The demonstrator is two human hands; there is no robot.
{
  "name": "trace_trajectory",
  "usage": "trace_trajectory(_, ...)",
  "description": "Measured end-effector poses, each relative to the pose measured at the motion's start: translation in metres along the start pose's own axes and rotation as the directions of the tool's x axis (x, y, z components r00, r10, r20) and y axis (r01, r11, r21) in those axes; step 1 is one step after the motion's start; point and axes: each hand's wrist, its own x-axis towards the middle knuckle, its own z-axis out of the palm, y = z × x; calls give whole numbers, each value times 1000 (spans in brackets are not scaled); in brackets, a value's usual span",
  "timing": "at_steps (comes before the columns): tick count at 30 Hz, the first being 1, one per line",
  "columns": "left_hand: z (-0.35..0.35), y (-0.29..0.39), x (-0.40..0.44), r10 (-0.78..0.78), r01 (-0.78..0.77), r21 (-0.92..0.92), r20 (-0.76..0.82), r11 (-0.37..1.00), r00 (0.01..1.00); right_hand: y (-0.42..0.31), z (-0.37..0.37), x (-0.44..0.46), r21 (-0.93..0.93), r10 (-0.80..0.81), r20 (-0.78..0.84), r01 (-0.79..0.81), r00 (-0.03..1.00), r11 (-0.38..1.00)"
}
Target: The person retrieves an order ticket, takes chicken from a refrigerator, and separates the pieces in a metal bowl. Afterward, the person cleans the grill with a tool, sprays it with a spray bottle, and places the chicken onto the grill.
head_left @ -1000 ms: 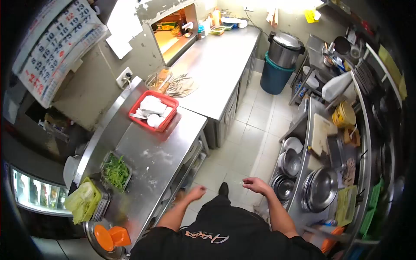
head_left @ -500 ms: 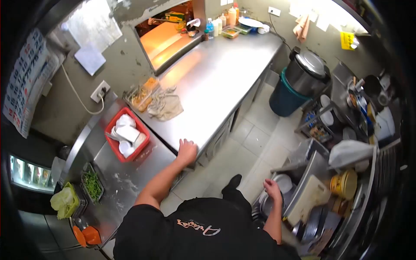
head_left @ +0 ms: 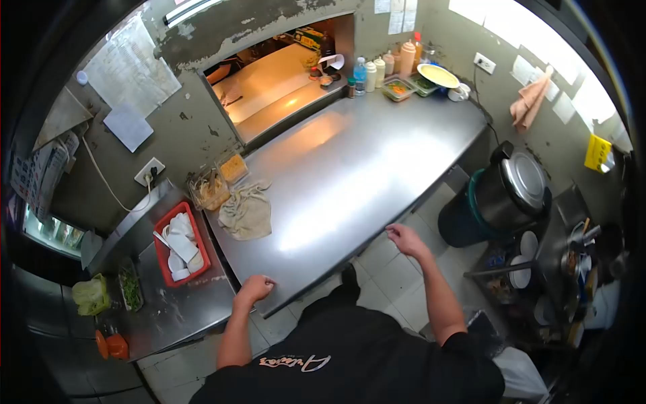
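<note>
My left hand (head_left: 256,288) is over the near left corner of the steel counter (head_left: 336,182), its fingers curled in; anything inside them is too small to make out. At the counter's front edge is my right hand (head_left: 405,238), fingers bent together, and whether it holds anything is hidden. A crumpled beige cloth (head_left: 246,211) lies on the counter beyond my left hand. Beside the cloth stand two clear containers, one with orange shreds (head_left: 233,168). To the left, a red basket (head_left: 161,254) holds white dishes and spoons.
Bottles (head_left: 407,58), food trays (head_left: 398,89) and a plate (head_left: 438,75) stand at the counter's back. A large pot (head_left: 515,182) sits on a teal bin (head_left: 471,209) at right. Greens (head_left: 131,288) and lettuce (head_left: 91,295) are at far left.
The view has swung toward the counter and moved closer. My left hand has come to the counter's near left corner, and my right hand has moved from beside the shelves to its front edge.
</note>
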Motion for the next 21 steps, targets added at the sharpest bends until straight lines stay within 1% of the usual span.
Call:
trace_trajectory(1,-10,5,6,-27,28,-16,5,999,1000,-1,-6,17,-82,-47,-6,46,999,996)
trace_trajectory(2,-17,10,21,-3,3,22,31,1000,1000,-7,-13,37,-100,-54,15,55,998,994)
trace_trajectory(3,-28,17,43,0,-1,44,13,999,1000,-12,-24,61,-90,-73,57,78,996,993)
trace_trajectory(5,-25,43,77,-1,1,52,2,999,1000,-26,-44,93,-94,-88,175,105,981,990)
trace_trajectory(6,-31,73,84,69,-72,-31,-86,997,994,-34,-59,115,-118,-138,222,167,965,979)
trace_trajectory(8,-71,139,93,157,-209,-149,-299,967,941,-40,-90,169,-273,-253,197,301,947,914)
trace_trajectory(9,-75,161,101,206,-259,-139,-312,956,927,-47,-104,200,-337,-324,178,367,929,867)
trace_trajectory(11,-83,204,126,307,-362,-110,-342,926,888,-65,-134,262,-464,-405,145,424,903,778)
trace_trajectory(13,-87,240,147,287,-338,-186,-255,923,924,-90,-163,321,-538,-462,113,445,880,716)
trace_trajectory(14,-85,258,158,274,-319,-225,-209,921,939,-97,-173,358,-604,-524,107,474,845,640)
trace_trajectory(15,-80,273,167,258,-310,-246,-220,918,941,-101,-182,395,-660,-583,111,498,805,562)
trace_trajectory(17,-75,295,179,213,-277,-268,-243,923,946,-114,-199,466,-738,-718,65,518,693,433)
trace_trajectory(18,-72,301,183,188,-269,-385,-235,883,954,-122,-206,497,-759,-744,70,519,664,393)
trace_trajectory(20,-76,321,176,70,-184,-552,-222,813,973,-140,-216,553,-798,-792,70,511,606,320)
trace_trajectory(21,-79,329,175,16,-150,-626,-214,765,977,-150,-217,578,-827,-792,114,499,600,259)
